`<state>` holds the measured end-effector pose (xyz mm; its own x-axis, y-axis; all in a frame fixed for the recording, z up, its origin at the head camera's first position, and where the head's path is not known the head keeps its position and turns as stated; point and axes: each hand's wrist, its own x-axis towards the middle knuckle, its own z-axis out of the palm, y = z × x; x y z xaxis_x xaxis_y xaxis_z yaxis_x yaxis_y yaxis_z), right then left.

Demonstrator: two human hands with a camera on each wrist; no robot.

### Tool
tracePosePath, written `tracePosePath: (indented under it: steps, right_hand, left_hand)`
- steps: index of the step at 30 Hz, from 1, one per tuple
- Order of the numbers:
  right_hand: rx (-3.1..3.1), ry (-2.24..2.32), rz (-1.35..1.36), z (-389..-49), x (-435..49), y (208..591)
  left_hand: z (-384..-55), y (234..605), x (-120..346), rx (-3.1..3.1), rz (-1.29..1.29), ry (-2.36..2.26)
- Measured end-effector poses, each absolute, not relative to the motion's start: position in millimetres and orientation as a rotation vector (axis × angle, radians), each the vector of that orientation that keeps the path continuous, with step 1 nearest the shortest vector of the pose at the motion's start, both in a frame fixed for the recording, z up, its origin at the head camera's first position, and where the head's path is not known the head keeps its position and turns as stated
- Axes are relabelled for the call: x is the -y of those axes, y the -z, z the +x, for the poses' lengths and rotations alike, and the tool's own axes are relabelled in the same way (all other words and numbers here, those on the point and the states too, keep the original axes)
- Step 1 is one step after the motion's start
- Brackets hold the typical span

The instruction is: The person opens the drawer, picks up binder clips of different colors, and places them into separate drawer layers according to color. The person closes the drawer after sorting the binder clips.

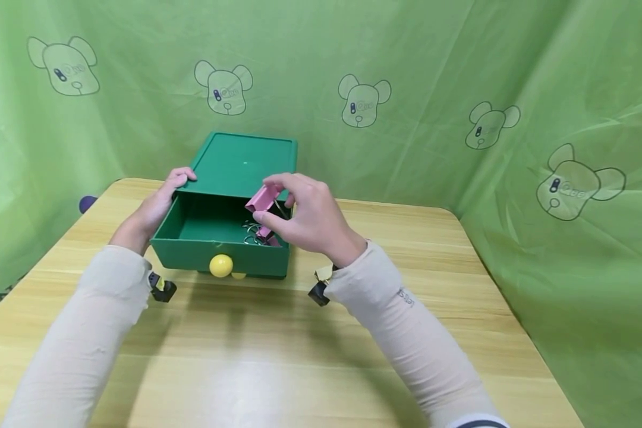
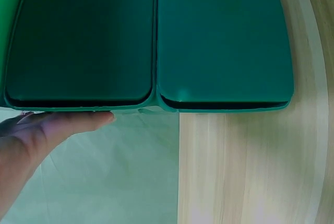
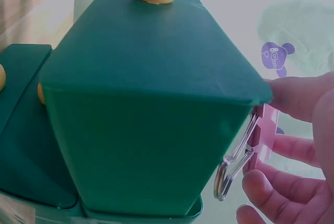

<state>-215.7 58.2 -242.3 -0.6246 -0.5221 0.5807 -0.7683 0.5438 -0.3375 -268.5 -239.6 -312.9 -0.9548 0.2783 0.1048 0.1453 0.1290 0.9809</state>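
Note:
A small green drawer cabinet stands with its upper drawer pulled out, a round yellow knob on its front. Over the drawer's right side, my right hand pinches a pink binder clip between thumb and fingers. The clip's silver wire handles hang beside the drawer wall in the right wrist view. Below it, several more pink binder clips lie in the drawer's right corner. My left hand rests against the cabinet's left side, fingers extended along it.
The cabinet stands on a light wooden table. A second yellow knob shows under the upper drawer. Behind and to the right hangs a green curtain with bear-head prints. Black wrist-mounted devices hang below both cuffs.

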Motion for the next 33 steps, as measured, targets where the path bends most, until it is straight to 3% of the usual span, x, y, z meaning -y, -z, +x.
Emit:
tracePosePath:
  steps: [33]
  right_hand:
    - [2.459, -0.824, 1.028, -216.5, -56.2, 242.9]
  left_hand:
    - [-266.8, 313.4, 238.6, -2.284, 0.417, -1.969]
